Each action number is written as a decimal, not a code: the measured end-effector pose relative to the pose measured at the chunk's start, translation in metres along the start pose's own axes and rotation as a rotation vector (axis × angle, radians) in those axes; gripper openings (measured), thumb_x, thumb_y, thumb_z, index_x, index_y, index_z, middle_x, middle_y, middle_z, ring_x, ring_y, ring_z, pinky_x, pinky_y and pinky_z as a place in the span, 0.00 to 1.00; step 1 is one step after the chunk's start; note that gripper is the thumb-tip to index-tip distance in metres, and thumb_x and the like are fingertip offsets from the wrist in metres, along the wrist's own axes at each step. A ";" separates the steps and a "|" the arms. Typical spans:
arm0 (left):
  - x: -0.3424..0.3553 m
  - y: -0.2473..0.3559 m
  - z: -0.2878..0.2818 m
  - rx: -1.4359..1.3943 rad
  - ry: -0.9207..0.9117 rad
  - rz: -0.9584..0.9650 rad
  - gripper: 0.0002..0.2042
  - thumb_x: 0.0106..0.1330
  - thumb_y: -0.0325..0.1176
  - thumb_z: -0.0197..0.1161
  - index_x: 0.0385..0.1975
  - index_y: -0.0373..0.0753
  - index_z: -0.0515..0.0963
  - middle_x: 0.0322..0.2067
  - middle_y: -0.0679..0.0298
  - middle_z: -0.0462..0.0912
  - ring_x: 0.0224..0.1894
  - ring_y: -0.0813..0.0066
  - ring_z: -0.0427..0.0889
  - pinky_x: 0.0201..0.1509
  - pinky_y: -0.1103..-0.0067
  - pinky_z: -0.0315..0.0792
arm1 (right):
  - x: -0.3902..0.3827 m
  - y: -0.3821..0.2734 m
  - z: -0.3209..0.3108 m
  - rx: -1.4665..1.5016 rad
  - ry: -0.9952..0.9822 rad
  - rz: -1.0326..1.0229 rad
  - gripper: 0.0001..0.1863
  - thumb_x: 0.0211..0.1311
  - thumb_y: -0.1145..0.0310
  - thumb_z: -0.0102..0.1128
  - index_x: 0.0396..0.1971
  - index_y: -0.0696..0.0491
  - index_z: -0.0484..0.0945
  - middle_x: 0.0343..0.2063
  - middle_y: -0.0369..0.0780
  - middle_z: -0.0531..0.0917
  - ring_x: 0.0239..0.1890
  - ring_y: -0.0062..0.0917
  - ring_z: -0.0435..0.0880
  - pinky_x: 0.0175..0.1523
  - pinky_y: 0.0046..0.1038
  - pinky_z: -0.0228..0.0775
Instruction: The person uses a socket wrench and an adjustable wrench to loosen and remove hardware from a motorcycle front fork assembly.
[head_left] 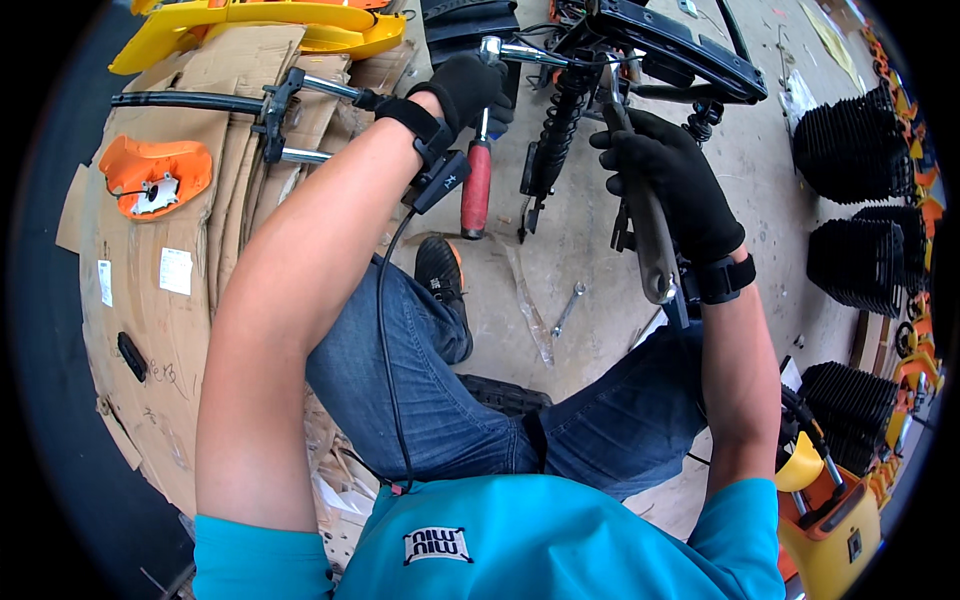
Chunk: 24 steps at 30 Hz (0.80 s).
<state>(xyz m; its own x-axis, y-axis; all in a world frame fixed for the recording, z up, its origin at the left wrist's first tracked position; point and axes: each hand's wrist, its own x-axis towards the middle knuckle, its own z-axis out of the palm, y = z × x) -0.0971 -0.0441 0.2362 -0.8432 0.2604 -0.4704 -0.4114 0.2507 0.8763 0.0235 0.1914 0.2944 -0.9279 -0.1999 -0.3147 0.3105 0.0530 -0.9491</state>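
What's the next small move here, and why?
I'd probably check that the red-handled chrome wrench is seated before turning it: its shiny metal bar runs toward the black metal frame, but the far end is hard to make out. The black-gloved left hand is around the wrench; the black-gloved right hand holds a long grey metal tool.

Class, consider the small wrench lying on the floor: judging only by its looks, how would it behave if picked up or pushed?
The wrench has a bare metallic shine, so it is probably stiff and fairly heavy for its slim size. Since it lies flat on the floor, a push would likely slide or spin it rather than roll it.
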 end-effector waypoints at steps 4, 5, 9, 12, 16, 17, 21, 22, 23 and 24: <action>-0.003 0.003 -0.020 0.045 -0.180 0.098 0.13 0.72 0.35 0.51 0.45 0.30 0.71 0.37 0.43 0.82 0.35 0.56 0.86 0.41 0.66 0.84 | 0.001 -0.005 -0.008 -0.016 -0.032 -0.016 0.11 0.67 0.72 0.52 0.44 0.58 0.78 0.42 0.40 0.79 0.41 0.23 0.83 0.44 0.24 0.82; -0.005 0.007 -0.022 0.082 -0.269 0.153 0.14 0.72 0.36 0.51 0.45 0.29 0.71 0.37 0.44 0.83 0.34 0.57 0.86 0.42 0.66 0.84 | 0.002 -0.004 -0.013 -0.011 -0.054 -0.037 0.11 0.67 0.72 0.51 0.44 0.57 0.79 0.42 0.40 0.79 0.41 0.23 0.83 0.44 0.24 0.82; -0.010 0.018 -0.038 1.088 -0.265 0.906 0.10 0.65 0.34 0.60 0.42 0.35 0.79 0.36 0.53 0.85 0.34 0.62 0.86 0.42 0.72 0.80 | 0.006 0.002 -0.025 -0.003 -0.090 -0.111 0.10 0.68 0.73 0.50 0.45 0.56 0.79 0.43 0.41 0.79 0.41 0.23 0.83 0.44 0.24 0.82; -0.019 0.026 -0.040 1.189 -0.170 0.973 0.11 0.63 0.32 0.61 0.44 0.38 0.81 0.38 0.54 0.85 0.38 0.60 0.85 0.43 0.74 0.78 | 0.009 0.005 -0.032 0.051 -0.124 -0.155 0.10 0.68 0.73 0.50 0.45 0.56 0.79 0.44 0.41 0.80 0.41 0.23 0.83 0.44 0.23 0.82; -0.041 0.039 -0.039 0.871 -0.210 0.940 0.12 0.66 0.31 0.59 0.47 0.39 0.80 0.39 0.57 0.85 0.43 0.66 0.84 0.47 0.75 0.76 | 0.008 -0.001 -0.030 0.045 -0.109 -0.112 0.10 0.69 0.72 0.50 0.45 0.57 0.78 0.42 0.41 0.81 0.41 0.23 0.83 0.43 0.23 0.82; -0.045 0.040 -0.037 0.745 -0.210 0.896 0.12 0.67 0.31 0.58 0.47 0.39 0.81 0.39 0.58 0.85 0.43 0.68 0.84 0.48 0.76 0.76 | 0.006 -0.004 -0.028 0.059 -0.110 -0.085 0.10 0.69 0.71 0.50 0.45 0.57 0.78 0.41 0.41 0.81 0.40 0.23 0.83 0.43 0.22 0.82; -0.061 0.037 -0.023 0.241 -0.293 0.596 0.14 0.69 0.28 0.55 0.52 0.35 0.77 0.43 0.58 0.84 0.41 0.74 0.84 0.50 0.81 0.76 | 0.004 -0.010 -0.020 0.104 -0.049 -0.029 0.11 0.69 0.70 0.50 0.44 0.59 0.77 0.40 0.41 0.82 0.39 0.22 0.84 0.41 0.22 0.81; -0.062 0.036 -0.023 0.236 -0.288 0.626 0.14 0.70 0.28 0.55 0.53 0.34 0.76 0.43 0.57 0.84 0.41 0.74 0.84 0.50 0.82 0.76 | 0.004 -0.013 -0.019 0.086 -0.050 -0.023 0.11 0.69 0.71 0.50 0.44 0.59 0.77 0.40 0.42 0.82 0.38 0.22 0.84 0.41 0.22 0.81; -0.064 0.036 -0.022 0.230 -0.284 0.658 0.14 0.70 0.28 0.54 0.53 0.33 0.75 0.42 0.57 0.84 0.41 0.74 0.84 0.49 0.82 0.77 | 0.004 -0.015 -0.018 0.068 -0.051 -0.017 0.11 0.69 0.71 0.49 0.44 0.59 0.77 0.40 0.42 0.82 0.38 0.22 0.84 0.41 0.22 0.81; -0.066 0.036 -0.022 0.225 -0.279 0.689 0.14 0.70 0.28 0.54 0.53 0.31 0.74 0.42 0.56 0.83 0.41 0.73 0.84 0.49 0.83 0.77 | 0.004 -0.016 -0.016 0.076 -0.038 -0.016 0.10 0.69 0.71 0.49 0.43 0.59 0.77 0.40 0.42 0.82 0.38 0.22 0.84 0.41 0.22 0.81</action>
<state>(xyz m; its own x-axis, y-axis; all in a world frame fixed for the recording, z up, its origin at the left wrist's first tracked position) -0.0637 -0.0724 0.3014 -0.7526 0.6439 0.1378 0.2794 0.1228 0.9523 0.0119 0.2050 0.3083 -0.9249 -0.2372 -0.2971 0.3115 -0.0252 -0.9499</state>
